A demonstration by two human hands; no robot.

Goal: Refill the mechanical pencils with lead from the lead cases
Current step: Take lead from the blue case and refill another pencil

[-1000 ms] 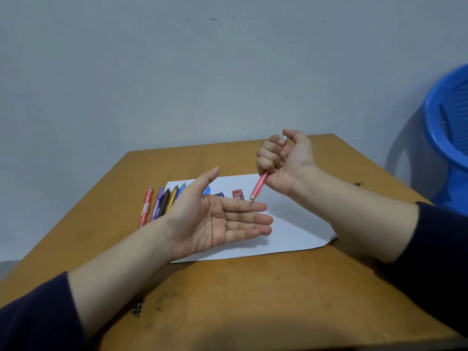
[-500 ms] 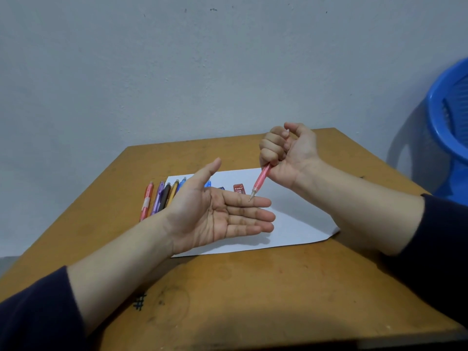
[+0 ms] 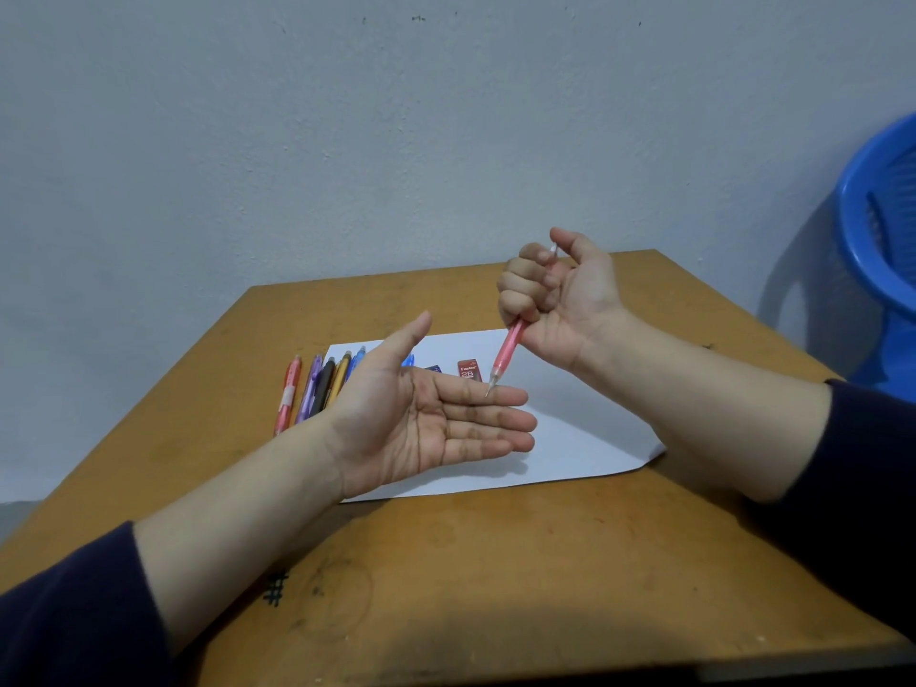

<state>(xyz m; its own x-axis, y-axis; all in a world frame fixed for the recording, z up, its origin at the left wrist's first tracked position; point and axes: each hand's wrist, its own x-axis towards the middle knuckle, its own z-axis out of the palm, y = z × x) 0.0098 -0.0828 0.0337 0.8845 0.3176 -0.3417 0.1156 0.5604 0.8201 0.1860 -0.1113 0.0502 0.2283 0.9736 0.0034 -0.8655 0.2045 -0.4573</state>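
Two grips are raised over the desk (image 3: 495, 562). The right grip (image 3: 560, 295) has its fingers curled in a fist round a pink mechanical pencil (image 3: 508, 352), thumb up beside the pencil's white top end, tip pointing down and to the left. The left grip (image 3: 426, 419) lies palm up, fingers straight and together, holding nothing. The pencil's metal tip sits at the left index finger (image 3: 466, 389); whether they touch cannot be told. Beneath both grips lies a white sheet of paper (image 3: 585, 428).

At the sheet's left edge a row of five pencils (image 3: 324, 384) lies side by side: pink, purple, black, gold and blue, the blue one partly hidden by the left thumb. On the sheet, beyond the left fingers, sits a red lead case (image 3: 469, 369) marked 2B. Just left of it is a dark blue lead case (image 3: 433, 369), mostly hidden. A blue plastic chair (image 3: 877, 230) is at far right, off the desk.
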